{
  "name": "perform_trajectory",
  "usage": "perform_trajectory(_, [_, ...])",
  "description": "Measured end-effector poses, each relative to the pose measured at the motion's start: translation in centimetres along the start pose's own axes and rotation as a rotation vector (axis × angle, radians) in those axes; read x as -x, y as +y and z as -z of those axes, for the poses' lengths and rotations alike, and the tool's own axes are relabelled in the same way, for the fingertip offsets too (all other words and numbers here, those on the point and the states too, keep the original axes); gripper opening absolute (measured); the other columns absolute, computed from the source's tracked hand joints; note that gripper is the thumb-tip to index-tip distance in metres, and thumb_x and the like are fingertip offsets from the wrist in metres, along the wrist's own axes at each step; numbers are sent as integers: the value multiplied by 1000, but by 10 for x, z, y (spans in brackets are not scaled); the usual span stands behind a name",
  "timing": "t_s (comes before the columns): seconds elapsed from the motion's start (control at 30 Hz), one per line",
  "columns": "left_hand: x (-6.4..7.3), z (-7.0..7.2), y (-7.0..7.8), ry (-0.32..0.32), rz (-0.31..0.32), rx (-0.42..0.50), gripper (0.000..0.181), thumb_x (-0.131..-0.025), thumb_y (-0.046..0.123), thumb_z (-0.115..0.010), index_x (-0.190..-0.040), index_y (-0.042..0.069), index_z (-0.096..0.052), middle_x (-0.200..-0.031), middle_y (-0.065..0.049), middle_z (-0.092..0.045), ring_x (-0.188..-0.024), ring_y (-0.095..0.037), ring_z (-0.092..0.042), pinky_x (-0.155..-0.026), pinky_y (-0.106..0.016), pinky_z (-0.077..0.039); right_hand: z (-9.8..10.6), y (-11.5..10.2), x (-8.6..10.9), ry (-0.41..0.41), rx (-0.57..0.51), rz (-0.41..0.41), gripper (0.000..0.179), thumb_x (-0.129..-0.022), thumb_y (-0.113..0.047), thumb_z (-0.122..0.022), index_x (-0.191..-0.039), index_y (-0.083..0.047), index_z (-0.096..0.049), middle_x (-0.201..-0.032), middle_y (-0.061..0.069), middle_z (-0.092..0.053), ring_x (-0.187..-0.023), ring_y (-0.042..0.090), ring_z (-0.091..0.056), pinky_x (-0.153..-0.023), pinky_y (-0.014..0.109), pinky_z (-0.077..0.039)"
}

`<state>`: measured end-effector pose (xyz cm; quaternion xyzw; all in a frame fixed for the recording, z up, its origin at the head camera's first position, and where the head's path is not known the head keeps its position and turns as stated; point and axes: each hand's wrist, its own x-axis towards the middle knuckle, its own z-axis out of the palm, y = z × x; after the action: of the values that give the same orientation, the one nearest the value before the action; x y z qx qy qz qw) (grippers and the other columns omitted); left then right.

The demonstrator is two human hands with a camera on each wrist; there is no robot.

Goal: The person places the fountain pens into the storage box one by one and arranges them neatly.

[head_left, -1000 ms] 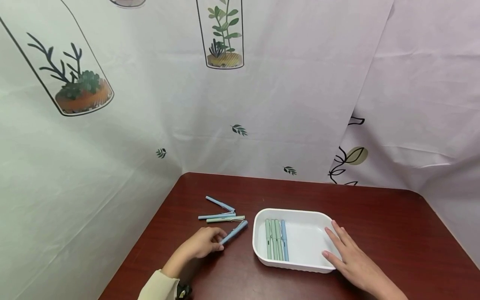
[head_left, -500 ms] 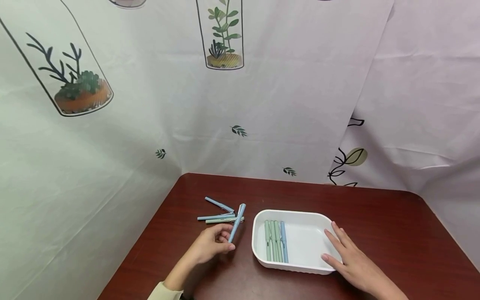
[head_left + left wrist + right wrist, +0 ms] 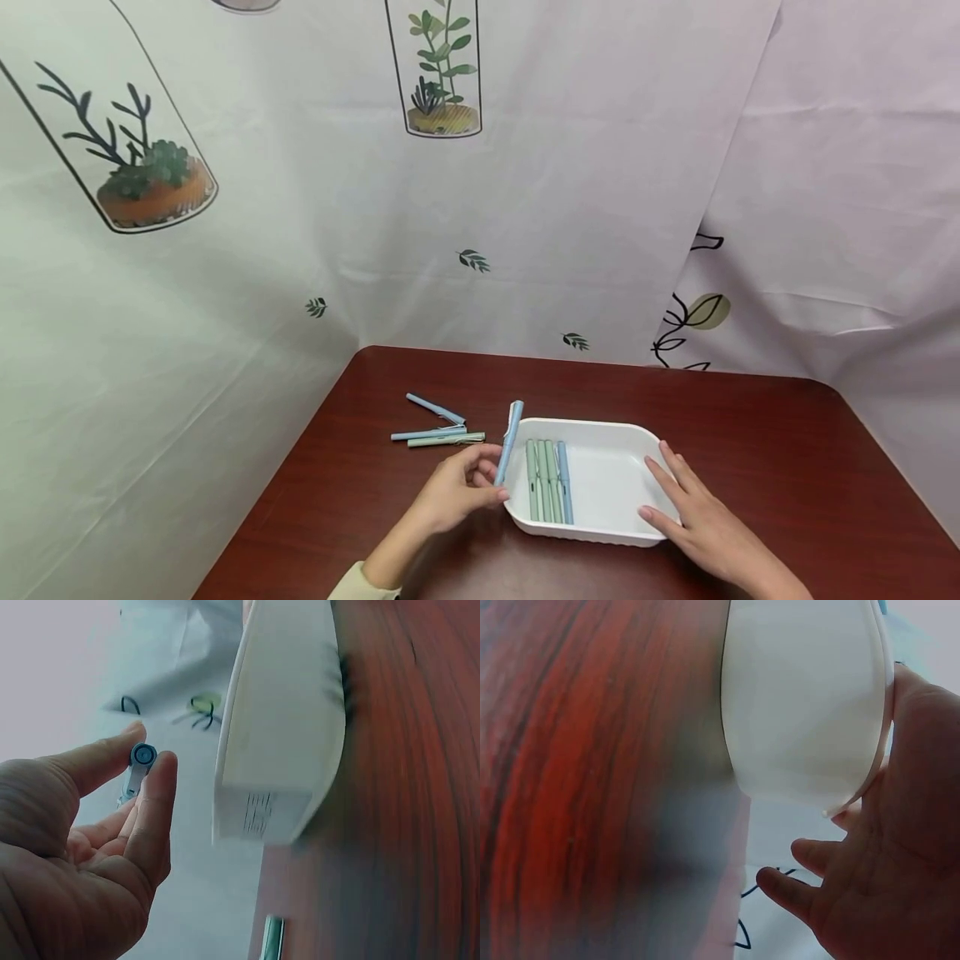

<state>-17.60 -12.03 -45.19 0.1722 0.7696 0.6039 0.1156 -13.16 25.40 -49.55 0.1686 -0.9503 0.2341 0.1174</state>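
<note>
My left hand [image 3: 459,493] pinches a blue pen [image 3: 510,440] between thumb and fingers, held nearly upright at the left rim of a white tray [image 3: 611,479]. In the left wrist view the round end of this blue pen [image 3: 143,754] points at the camera. Three green pens [image 3: 547,482] and one blue pen [image 3: 565,485] lie side by side in the tray's left part. My right hand [image 3: 705,518] rests at the tray's right rim, its fingers spread and fairly straight. From the right wrist, the tray's outer wall [image 3: 802,697] fills the upper middle.
Left of the tray, two blue pens [image 3: 435,408] and a green pen [image 3: 444,440] lie loosely together on the dark red table [image 3: 585,387]. A white cloth [image 3: 555,208] printed with plants hangs behind the table and along its left side.
My left hand has lifted the blue pen from the table, turned it more upright and carried it right to the tray's left rim. My right hand stays at the tray's right side.
</note>
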Motion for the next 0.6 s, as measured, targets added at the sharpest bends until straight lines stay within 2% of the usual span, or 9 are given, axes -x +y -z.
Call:
perform_trajectory(0.13, [-5,-13,2,-8,-16,-36,55,-82,2,-82,-131,-5,-59,-93,-5,-64,-73,-9,-63,-63,-20,-53,1,0,0,-8,2,3,70,-92,-41,-73,-151,-13,-48,-169,4,-20,-141,48,-38,-98,62,-44])
perform_trajectory(0.37, [-12,-36,6,-28,-14,9,53,-81,-1,-82,-130,-4,-61,-93,-5,-67,-68,-6,-60,-58,-18,-46,0,1,1,-11,5,13,77,-90,-44,-75,-153,-12,-45,-169,5,-19,-143,46,-36,-97,63,-44])
perform_trajectory(0.5, [-17,-47,9,-28,-3,-3,51,-80,1,-83,-128,-2,-63,-91,-3,-67,-68,-6,-61,-57,-17,-47,-1,2,1,4,31,24,80,-90,-45,-74,-155,-10,-42,-169,6,-20,-152,32,-25,-99,64,-43])
perform_trajectory(0.6, [-21,-55,11,-31,8,-8,49,-80,1,-83,-126,-2,-64,-90,-3,-68,-67,-6,-60,-57,-17,-47,-2,1,2,18,62,22,81,-91,-46,-73,-156,-9,-40,-169,4,-20,-154,21,-19,-107,57,-41])
